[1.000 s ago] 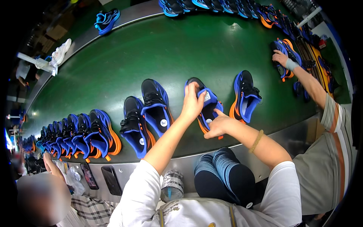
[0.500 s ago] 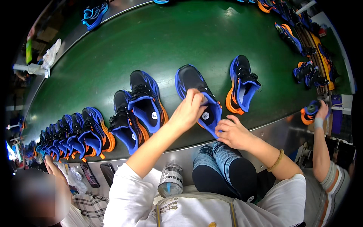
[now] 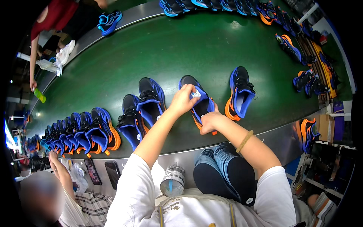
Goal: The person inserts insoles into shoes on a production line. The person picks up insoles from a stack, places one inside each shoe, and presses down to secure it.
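Note:
A black-and-blue sneaker with an orange sole point(image 3: 190, 80) stands in front of me on the green belt, toe pointing away. My left hand point(image 3: 183, 100) pinches its tongue, where a small white label shows. At the heel, my right hand point(image 3: 211, 122) is bent over the collar; some of its fingers are hidden by the hand and shoe. To the right stands a single matching sneaker point(image 3: 240, 92). Two more sneakers point(image 3: 150, 90) sit side by side to the left. Close to my body is a double stack of black-and-blue insoles point(image 3: 223, 170).
A row of sneakers point(image 3: 99, 128) lines the belt's near left edge. A clear plastic bottle point(image 3: 172, 181) and two phones point(image 3: 112, 174) are at the near side. A co-worker point(image 3: 62, 185) sits at left; another person point(image 3: 56, 19) stands across the green belt point(image 3: 211, 45).
My right hand has turned over the heel collar, while the left still holds the tongue. A person has appeared at far left. At right, the co-worker's hand has left a sneaker at the edge.

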A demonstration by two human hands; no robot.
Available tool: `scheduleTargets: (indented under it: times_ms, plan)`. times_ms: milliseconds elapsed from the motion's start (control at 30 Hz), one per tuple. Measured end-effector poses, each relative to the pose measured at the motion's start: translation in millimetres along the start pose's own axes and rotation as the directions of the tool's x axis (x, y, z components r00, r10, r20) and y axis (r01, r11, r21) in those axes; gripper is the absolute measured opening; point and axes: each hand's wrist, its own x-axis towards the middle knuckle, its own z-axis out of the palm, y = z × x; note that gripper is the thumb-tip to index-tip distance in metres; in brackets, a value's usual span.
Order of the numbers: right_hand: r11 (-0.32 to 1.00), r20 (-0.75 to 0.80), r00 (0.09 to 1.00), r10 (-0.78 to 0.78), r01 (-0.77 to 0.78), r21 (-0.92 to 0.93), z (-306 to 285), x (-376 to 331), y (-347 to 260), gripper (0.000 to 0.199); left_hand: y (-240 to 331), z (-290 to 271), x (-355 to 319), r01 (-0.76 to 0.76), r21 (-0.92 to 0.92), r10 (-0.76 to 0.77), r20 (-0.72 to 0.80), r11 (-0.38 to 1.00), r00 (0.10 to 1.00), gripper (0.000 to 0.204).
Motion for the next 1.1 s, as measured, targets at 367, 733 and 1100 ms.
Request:
scheduleTargets:
  times_ms: [367, 733, 1100]
  plan:
    - [0.847, -0.734, 0.619, -0.279, 0.519, 0.115, 11, -75, 22, 0.048, 31, -33, 3, 0.106, -0.616, -0.247, -0.148, 0.781, 0.958, 0.008]
    - [0.963, -0.929, 0.325, 0.178, 0.139, 0.233, 189, -229, -11, 0.045, 35, 5, -12, -0.185, 0.765, 0.260, 0.023, 0.617, 0.965, 0.033]
    - [0.807, -0.758, 0.499, 0.421, 0.175, 0.564, 228, -267, -8, 0.050, 113, -18, 30, -0.325, 0.826, -0.221, 0.461, 0.460, 0.859, 0.030]
